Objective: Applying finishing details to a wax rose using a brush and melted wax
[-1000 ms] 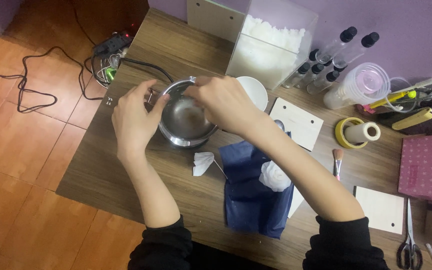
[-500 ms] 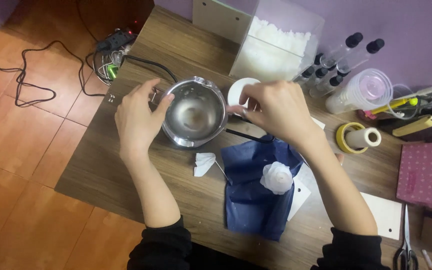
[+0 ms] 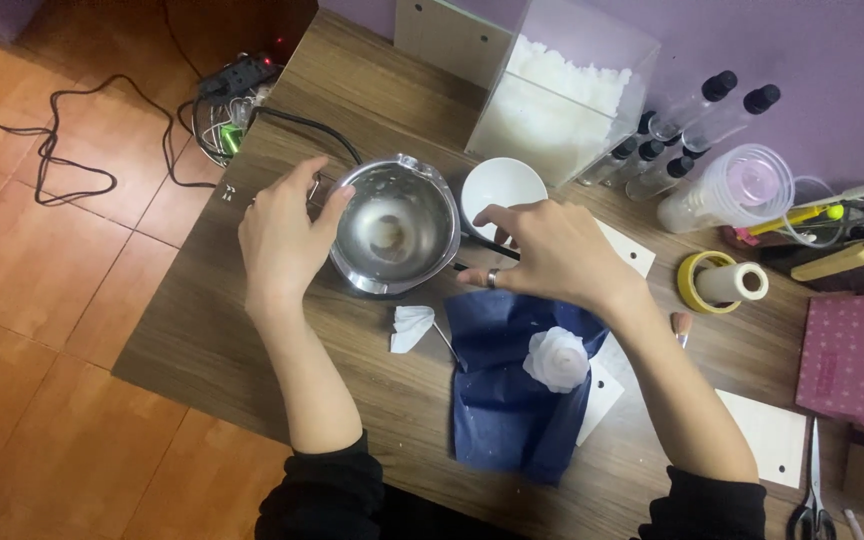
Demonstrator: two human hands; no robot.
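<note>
Upright shiny steel pot (image 3: 395, 226), tabletop
</note>
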